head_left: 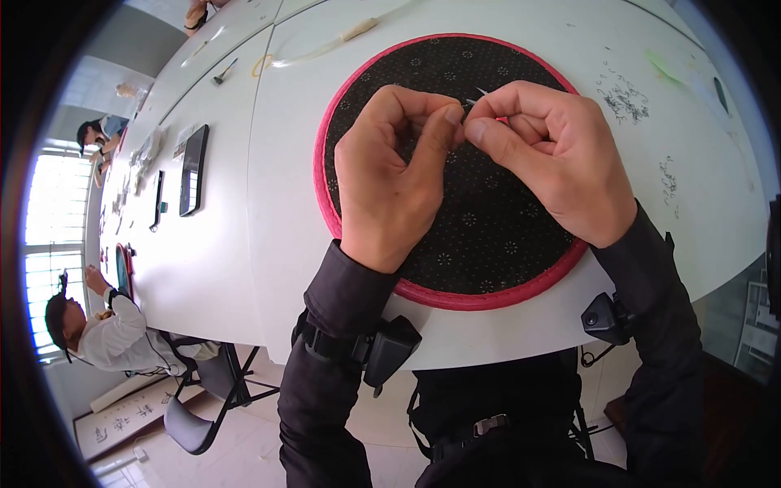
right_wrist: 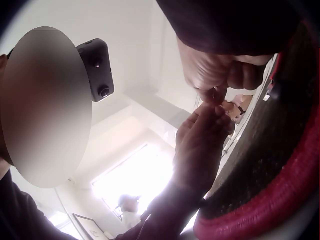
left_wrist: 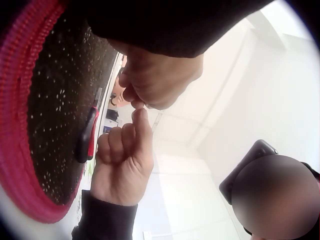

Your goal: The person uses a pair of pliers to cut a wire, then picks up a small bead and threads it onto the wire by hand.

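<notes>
We see the left hand (head_left: 389, 175) and the right hand (head_left: 561, 154) raised near the top centre of the head view, thumb and forefinger of each pinched closely together, the other fingers curled. The fingertips nearly meet; what, if anything, they pinch is too small for us to tell. Below them in the middle lies a round black mat (head_left: 468, 244) with a pinkish-red rim. On it, behind the right hand, rests a red-and-black-handled tool (left_wrist: 86, 140), its pointed tips showing in the head view's upper centre. On the white tabletop (head_left: 285, 163) we find dark scraps (head_left: 623, 99) at upper right and a black flat device (head_left: 194, 171) left of centre. A person in white (head_left: 114, 337) sits at lower left.
</notes>
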Tool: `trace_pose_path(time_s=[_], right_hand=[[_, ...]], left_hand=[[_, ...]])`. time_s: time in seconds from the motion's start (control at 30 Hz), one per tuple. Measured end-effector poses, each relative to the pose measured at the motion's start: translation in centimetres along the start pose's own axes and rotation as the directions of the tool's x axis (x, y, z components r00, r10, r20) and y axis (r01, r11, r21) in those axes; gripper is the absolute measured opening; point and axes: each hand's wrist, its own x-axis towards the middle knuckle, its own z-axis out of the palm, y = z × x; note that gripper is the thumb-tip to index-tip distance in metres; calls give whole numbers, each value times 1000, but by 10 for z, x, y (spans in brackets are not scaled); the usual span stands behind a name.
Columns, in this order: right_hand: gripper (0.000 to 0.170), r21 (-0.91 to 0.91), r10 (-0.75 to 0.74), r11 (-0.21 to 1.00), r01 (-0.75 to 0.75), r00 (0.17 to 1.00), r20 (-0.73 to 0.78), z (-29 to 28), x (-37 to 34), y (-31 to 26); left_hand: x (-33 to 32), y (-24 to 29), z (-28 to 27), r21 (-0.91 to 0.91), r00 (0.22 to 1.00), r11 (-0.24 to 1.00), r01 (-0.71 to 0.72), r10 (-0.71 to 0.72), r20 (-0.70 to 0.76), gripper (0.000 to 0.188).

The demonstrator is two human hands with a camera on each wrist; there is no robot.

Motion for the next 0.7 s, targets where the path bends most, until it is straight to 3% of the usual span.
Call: trace_pose_path(time_s=[0.1,0.27,0.37,0.57,0.7], right_hand=[[17,-40,3,999,-2,999,39,-5,1,-4],[23,-94,31,995,-27,998,47,-20,6,-5],[22,-9,-107,994,107,991,-76,-13,9,12],[23,81,128,988,-129,992,25,-19,9,-2],[22,119,172,977,-174,985,25,-17,9,3]], left_hand=[[1,-7,-2,58,998,997,-59,57,25,5],[0,-6,-2,118,990,992,-44,28,137,6],[-2,-2,-1,101,984,995,-7,-11,179,6],[-4,4,1,5,979,997,77,-76,189,6],[-3,7,-2,-46,979,996,81,-71,189,13]])
